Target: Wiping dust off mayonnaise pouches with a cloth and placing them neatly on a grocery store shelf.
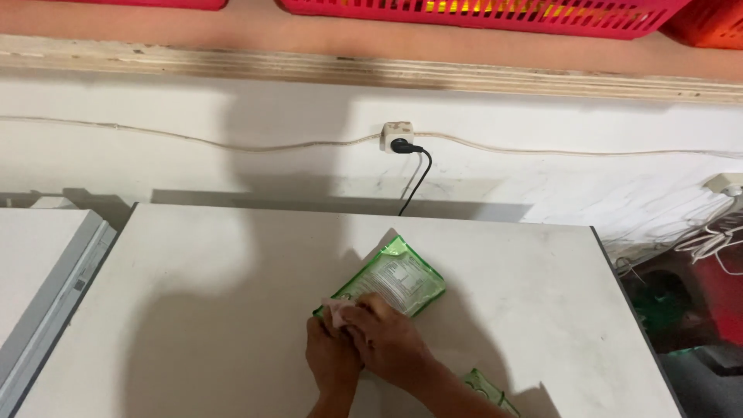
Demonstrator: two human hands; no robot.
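A green plastic pouch (395, 280) lies flat near the middle of the white desk (193, 310), its near corner pinched with a small white slip (337, 311) between the curled left hand (331, 358) and right hand (391, 340), which press close together.

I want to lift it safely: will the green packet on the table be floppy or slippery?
The green packet looks like thin glossy film, so probably floppy and somewhat slippery. It lies flat, so it likely will not roll. Both hands, left hand and right hand, press its near end.
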